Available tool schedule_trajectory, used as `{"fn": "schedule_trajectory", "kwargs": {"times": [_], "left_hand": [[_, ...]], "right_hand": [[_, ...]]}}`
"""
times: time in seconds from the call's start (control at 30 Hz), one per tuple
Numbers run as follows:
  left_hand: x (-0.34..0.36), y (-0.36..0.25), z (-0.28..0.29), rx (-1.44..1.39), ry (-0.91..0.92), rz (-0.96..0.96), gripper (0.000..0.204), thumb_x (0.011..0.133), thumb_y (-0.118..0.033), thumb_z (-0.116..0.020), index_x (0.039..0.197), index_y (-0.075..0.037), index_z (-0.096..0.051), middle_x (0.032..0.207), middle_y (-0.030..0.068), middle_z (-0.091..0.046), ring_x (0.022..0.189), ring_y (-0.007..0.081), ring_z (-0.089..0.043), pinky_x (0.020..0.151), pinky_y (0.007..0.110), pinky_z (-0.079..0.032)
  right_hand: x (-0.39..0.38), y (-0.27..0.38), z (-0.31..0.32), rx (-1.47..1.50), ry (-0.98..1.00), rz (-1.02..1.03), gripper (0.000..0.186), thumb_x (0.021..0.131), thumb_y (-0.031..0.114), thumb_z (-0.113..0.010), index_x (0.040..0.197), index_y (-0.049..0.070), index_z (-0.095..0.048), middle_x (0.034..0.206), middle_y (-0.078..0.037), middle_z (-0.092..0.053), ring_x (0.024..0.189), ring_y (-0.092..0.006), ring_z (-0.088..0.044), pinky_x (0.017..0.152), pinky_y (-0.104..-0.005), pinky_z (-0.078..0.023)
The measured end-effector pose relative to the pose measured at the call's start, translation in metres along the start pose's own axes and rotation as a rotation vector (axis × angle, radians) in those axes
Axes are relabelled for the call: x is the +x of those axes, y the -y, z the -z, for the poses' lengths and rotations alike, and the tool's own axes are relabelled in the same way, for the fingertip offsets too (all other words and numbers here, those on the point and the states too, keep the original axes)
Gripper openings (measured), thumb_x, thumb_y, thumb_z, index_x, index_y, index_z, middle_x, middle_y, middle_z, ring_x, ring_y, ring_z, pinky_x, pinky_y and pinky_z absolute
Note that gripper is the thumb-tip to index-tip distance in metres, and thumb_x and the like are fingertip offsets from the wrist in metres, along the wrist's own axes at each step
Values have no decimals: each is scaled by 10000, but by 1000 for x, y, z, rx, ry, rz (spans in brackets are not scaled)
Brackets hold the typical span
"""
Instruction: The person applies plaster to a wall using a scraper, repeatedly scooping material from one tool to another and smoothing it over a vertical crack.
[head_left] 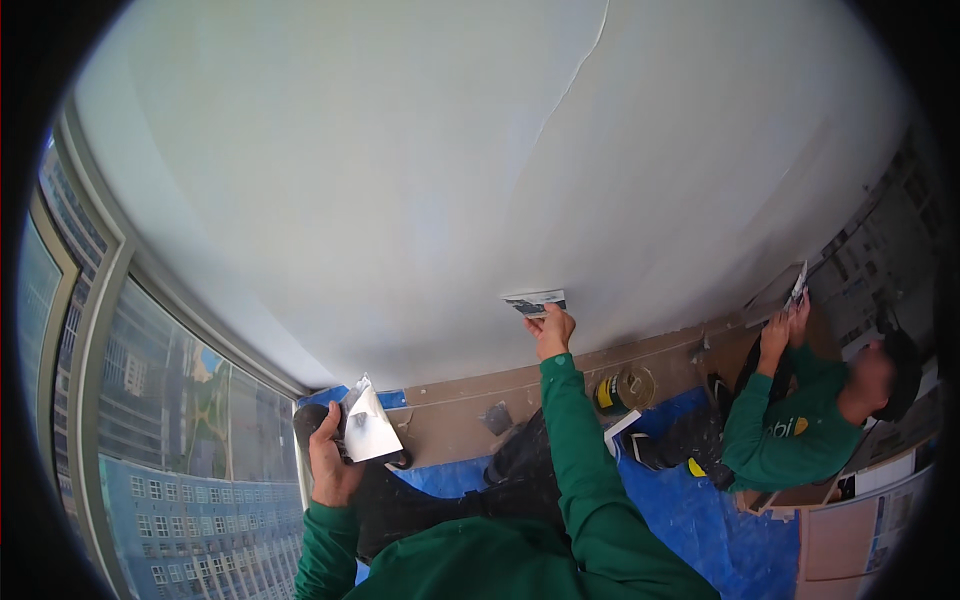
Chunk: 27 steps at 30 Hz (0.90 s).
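Note:
My right hand (553, 332) is closed on a wide putty knife (535, 299), whose blade lies against or very near the pale wall (400, 190). Low on the left, my left hand (330, 468) grips a second, broad metal putty knife (372, 425). White compound (362, 384) clings to that blade's upper edge and corner. Its handle is mostly hidden by my fingers. A thin raised line (578, 75) runs down the upper part of the wall.
To the right, a co-worker (800, 425) in a green top holds a blade (798, 283) to the wall. An open tub (625, 390) stands on the floor near blue sheeting (690, 520). Framed windows (200, 400) line the left side.

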<state>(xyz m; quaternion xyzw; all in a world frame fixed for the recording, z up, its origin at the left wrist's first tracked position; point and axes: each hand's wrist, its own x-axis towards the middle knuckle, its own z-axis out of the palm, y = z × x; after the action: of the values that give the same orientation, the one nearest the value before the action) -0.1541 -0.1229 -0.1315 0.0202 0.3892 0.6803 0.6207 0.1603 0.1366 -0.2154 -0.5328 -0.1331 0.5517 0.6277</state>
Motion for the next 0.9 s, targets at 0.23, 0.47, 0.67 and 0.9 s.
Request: {"fn": "schedule_trajectory", "kwargs": {"times": [0.23, 0.47, 0.67, 0.9], "left_hand": [[2, 14, 48, 14, -36, 92, 353, 980, -318, -528, 1164, -25, -598, 1070, 117, -677, 950, 272, -671, 866, 422, -535], [30, 21, 15, 19, 91, 200, 383, 1006, -307, -455, 1203, -1, -577, 1073, 137, -671, 952, 298, -664, 857, 439, -526], [40, 24, -11, 50, 139, 199, 400, 1007, -319, -452, 1210, 2, -576, 1093, 141, -671, 958, 299, -664, 871, 443, -504], [30, 27, -6, 12, 157, 214, 349, 992, -279, -483, 1194, -10, -580, 1103, 133, -664, 1001, 288, -647, 930, 437, -497]], "right_hand": [[-25, 91, -65, -111, 57, 251, 212, 865, 102, -496, 980, -73, -528, 891, -198, -642, 665, -262, -661, 568, -326, -546], [-123, 299, -156, -49, 231, 564, 229, 832, 109, -481, 941, -90, -509, 834, -229, -642, 663, -264, -665, 578, -333, -547], [-177, 448, -213, -223, 273, 769, 239, 858, 58, -407, 1001, -128, -454, 840, -312, -638, 622, -323, -676, 481, -294, -559], [-240, 507, -258, -244, 330, 1097, 261, 877, 65, -444, 1034, -138, -493, 880, -239, -647, 735, -300, -692, 568, -323, -601]]}}
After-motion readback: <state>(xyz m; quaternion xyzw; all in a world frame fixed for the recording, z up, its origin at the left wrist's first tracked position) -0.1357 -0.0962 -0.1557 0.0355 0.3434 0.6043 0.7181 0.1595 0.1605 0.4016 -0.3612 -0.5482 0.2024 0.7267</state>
